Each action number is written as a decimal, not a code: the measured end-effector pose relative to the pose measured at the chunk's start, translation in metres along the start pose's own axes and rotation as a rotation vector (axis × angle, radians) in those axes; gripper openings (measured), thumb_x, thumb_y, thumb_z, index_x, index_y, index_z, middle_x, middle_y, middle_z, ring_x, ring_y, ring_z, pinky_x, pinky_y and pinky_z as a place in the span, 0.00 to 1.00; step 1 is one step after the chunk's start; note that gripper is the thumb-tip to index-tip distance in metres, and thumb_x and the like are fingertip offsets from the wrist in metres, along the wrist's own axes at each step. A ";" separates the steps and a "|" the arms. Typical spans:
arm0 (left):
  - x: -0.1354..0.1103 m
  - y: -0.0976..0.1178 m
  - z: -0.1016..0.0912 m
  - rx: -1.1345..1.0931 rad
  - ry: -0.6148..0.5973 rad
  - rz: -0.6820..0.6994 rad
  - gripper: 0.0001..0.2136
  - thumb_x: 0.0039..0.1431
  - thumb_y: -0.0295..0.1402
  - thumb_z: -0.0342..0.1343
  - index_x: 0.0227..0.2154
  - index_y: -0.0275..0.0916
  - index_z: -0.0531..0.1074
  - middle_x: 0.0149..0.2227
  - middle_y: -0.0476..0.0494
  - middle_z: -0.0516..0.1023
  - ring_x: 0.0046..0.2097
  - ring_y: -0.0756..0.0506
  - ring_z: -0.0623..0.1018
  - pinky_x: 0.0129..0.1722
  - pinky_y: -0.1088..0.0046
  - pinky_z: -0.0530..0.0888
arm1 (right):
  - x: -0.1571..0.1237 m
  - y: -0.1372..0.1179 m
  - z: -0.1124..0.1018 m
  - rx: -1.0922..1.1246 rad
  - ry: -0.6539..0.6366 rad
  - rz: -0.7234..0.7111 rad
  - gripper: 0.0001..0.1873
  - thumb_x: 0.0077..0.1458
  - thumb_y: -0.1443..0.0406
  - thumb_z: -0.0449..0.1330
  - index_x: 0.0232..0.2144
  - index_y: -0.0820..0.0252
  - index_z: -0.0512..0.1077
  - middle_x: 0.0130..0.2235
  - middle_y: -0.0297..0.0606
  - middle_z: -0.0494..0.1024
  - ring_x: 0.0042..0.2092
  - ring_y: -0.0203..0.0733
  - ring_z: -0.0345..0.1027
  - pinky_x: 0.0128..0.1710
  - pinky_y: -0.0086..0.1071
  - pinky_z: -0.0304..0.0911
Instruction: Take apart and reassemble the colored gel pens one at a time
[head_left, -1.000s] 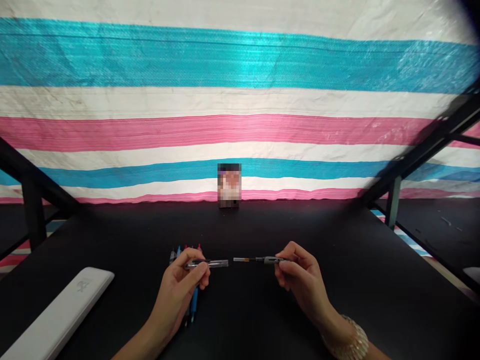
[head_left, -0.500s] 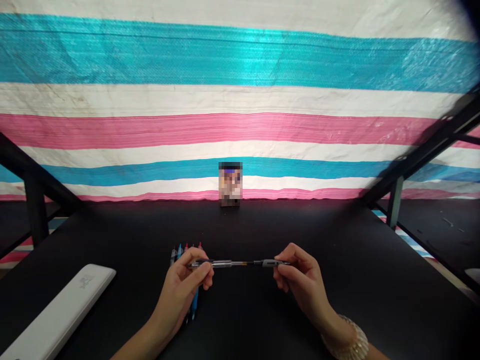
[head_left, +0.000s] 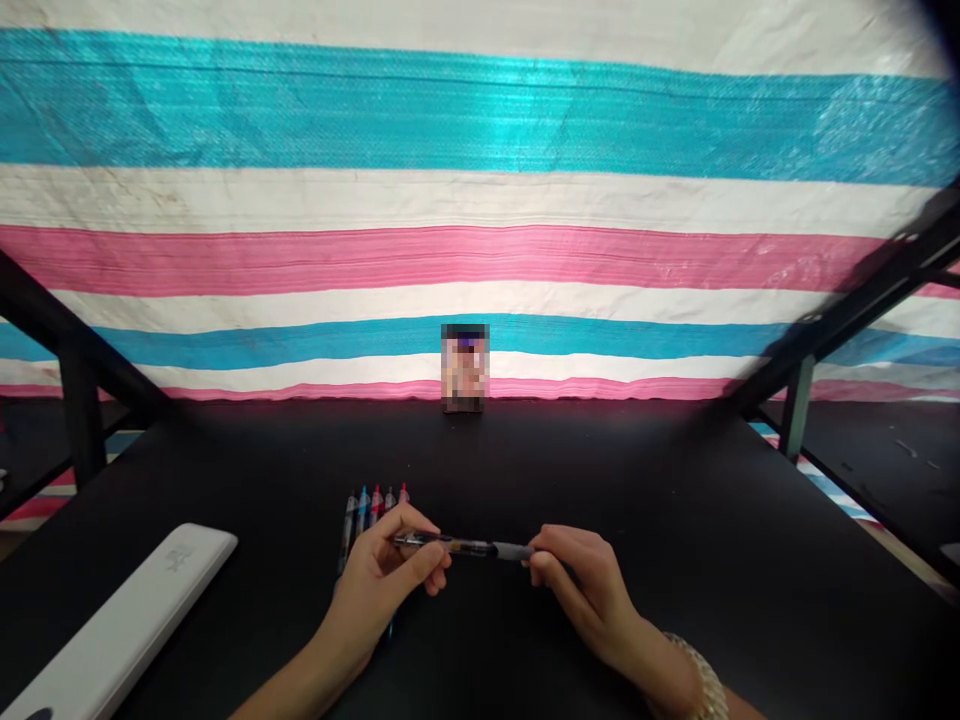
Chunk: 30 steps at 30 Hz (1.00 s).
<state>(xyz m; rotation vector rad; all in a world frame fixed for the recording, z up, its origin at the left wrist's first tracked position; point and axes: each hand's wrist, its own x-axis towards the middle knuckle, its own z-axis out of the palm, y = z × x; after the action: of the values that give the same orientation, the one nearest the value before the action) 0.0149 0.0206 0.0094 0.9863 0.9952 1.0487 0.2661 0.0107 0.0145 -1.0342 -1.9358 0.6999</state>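
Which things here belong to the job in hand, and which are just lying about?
Belongs:
pen, held in left hand and right hand
other pens, probably, in a row by the left hand

Seemingly just lying about:
white bar on the left
pixelated item at the back, too blurred to name

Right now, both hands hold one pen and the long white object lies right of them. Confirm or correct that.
Wrong side: the head view shows the long white object lying left of the left hand and right hand, which both hold one pen.
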 end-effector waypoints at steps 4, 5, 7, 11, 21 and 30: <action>0.001 0.006 0.002 -0.058 0.057 0.001 0.14 0.53 0.40 0.70 0.30 0.37 0.73 0.25 0.47 0.80 0.26 0.50 0.76 0.26 0.77 0.70 | -0.001 0.004 0.005 0.011 0.053 0.012 0.12 0.67 0.60 0.58 0.50 0.56 0.68 0.33 0.34 0.78 0.29 0.37 0.71 0.32 0.29 0.68; 0.002 0.007 0.002 -0.066 0.068 0.003 0.14 0.53 0.40 0.70 0.30 0.37 0.73 0.25 0.47 0.80 0.26 0.50 0.76 0.26 0.77 0.70 | -0.002 0.006 0.007 -0.005 0.090 0.011 0.14 0.66 0.62 0.59 0.53 0.55 0.66 0.35 0.34 0.79 0.29 0.37 0.72 0.32 0.29 0.69; 0.002 0.008 0.003 -0.072 0.079 0.000 0.14 0.53 0.40 0.70 0.29 0.36 0.73 0.25 0.47 0.80 0.26 0.51 0.76 0.26 0.77 0.70 | -0.002 0.009 0.009 -0.055 0.150 -0.014 0.09 0.66 0.65 0.58 0.48 0.54 0.68 0.34 0.34 0.79 0.29 0.36 0.72 0.31 0.28 0.69; 0.002 0.006 0.003 -0.085 0.075 -0.014 0.15 0.52 0.40 0.71 0.29 0.36 0.73 0.24 0.48 0.80 0.25 0.51 0.75 0.26 0.77 0.70 | -0.002 0.008 0.004 -0.107 0.120 -0.027 0.06 0.68 0.65 0.55 0.38 0.55 0.71 0.29 0.33 0.77 0.27 0.37 0.71 0.29 0.29 0.67; 0.000 0.007 0.004 -0.098 0.068 -0.047 0.16 0.51 0.41 0.71 0.29 0.37 0.72 0.24 0.47 0.80 0.25 0.50 0.75 0.25 0.77 0.69 | 0.000 0.007 0.000 -0.154 0.049 -0.118 0.07 0.69 0.67 0.53 0.37 0.56 0.69 0.28 0.33 0.72 0.27 0.38 0.65 0.28 0.31 0.62; 0.001 0.003 0.006 -0.091 0.069 -0.046 0.18 0.49 0.44 0.72 0.29 0.37 0.72 0.22 0.48 0.79 0.23 0.51 0.75 0.23 0.77 0.68 | 0.002 0.005 0.002 -0.185 0.017 -0.180 0.05 0.69 0.69 0.53 0.38 0.57 0.66 0.28 0.33 0.70 0.28 0.39 0.62 0.28 0.31 0.58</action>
<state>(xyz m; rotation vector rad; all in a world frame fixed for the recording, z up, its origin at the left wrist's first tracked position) 0.0198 0.0213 0.0134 0.8546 1.0128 1.0860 0.2659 0.0151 0.0103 -0.9564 -2.0777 0.4161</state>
